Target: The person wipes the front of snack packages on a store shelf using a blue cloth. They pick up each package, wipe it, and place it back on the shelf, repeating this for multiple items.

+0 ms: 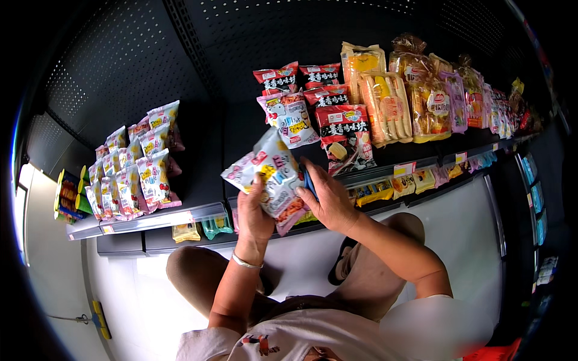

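Note:
My left hand [256, 210] grips a pink and white snack bag [275, 180] by its lower left part, in front of a black shelf. On the bag's right side, my right hand [327, 196] holds a folded dark blue cloth [309, 180] against it. Just behind the held bag, a similar white and pink snack bag [291, 119] leans on red snack bags. To its right stands a red and black snack bag [345, 137]. Rows of pink and white snack bags [156, 178] stand at the left of the same shelf.
Packaged bread [387, 108] and bagged rolls [429, 108] line the shelf to the right. Green-lidded canisters [67, 194] stand at its left end. A lower shelf [119, 243] holds small packets. My bent knees are close to the shelf edge. A yellow and blue cleaning tool [101, 319] is at the lower left.

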`<state>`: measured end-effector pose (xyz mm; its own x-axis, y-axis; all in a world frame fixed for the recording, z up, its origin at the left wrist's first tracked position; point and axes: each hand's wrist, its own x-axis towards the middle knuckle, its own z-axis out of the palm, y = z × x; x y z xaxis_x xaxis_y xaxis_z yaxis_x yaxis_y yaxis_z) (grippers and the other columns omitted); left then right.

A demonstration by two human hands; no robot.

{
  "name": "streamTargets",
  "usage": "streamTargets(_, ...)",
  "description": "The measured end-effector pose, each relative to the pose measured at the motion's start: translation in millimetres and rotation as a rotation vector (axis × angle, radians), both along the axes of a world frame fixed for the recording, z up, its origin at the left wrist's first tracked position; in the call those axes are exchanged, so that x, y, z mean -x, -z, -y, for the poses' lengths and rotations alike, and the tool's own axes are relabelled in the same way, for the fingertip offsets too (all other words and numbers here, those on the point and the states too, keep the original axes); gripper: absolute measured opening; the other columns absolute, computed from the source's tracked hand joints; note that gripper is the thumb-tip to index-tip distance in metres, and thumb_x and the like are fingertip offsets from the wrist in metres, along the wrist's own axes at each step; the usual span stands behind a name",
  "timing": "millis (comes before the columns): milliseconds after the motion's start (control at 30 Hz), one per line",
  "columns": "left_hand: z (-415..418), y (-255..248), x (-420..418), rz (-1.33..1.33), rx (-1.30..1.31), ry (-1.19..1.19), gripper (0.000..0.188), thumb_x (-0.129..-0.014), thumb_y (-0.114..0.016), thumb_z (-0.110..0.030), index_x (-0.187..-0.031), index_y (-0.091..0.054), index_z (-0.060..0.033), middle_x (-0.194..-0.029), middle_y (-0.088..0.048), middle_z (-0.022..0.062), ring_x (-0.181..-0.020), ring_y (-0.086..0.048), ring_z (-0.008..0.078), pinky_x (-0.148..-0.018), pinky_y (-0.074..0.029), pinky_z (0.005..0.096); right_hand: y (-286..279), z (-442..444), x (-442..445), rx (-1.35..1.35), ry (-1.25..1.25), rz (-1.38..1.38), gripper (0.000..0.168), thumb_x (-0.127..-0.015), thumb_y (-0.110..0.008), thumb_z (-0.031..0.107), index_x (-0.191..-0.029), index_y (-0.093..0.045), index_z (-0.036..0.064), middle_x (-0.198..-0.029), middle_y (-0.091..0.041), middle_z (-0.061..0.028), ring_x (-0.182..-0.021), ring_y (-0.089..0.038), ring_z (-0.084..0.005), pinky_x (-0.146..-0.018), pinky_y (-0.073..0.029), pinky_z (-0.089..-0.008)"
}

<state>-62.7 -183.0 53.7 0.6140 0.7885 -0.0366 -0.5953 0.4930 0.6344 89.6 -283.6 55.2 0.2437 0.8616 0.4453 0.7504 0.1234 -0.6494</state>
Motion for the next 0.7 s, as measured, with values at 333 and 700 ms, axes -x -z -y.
streamTargets(333,-51,-15,1,-0.059,-0.156,-0.196,0.039,-0.103,-0.057,-0.030,-0.129,-0.051,-0.0020,-0.118,-0.067,0.0130,-0.101,-0.071,0.0231,-0.086,-0.060,0.0393,26,2,-4,0.214,-0.088,-0.459,0.034,-0.091,-0.071,0.029,-0.104,-0.058,0.001,-0.083,-0.067,-0.0203,-0.075,-0.067,-0.0394,-0.068,-0.052,-0.0437)
streamTargets(700,-92,27,-79,-0.341,-0.536,-0.247,0.036,-0.096,-0.071,-0.031,-0.110,-0.060,0.0001,-0.097,-0.068,0.0035,-0.082,-0.061,0.0077,-0.075,-0.052,0.0255,27,25,24,0.664,-0.431,0.014,0.039,-0.088,-0.071,0.026,-0.115,-0.060,-0.001,-0.092,-0.070,-0.0247,-0.087,-0.068,-0.0428,-0.081,-0.054,-0.0472)
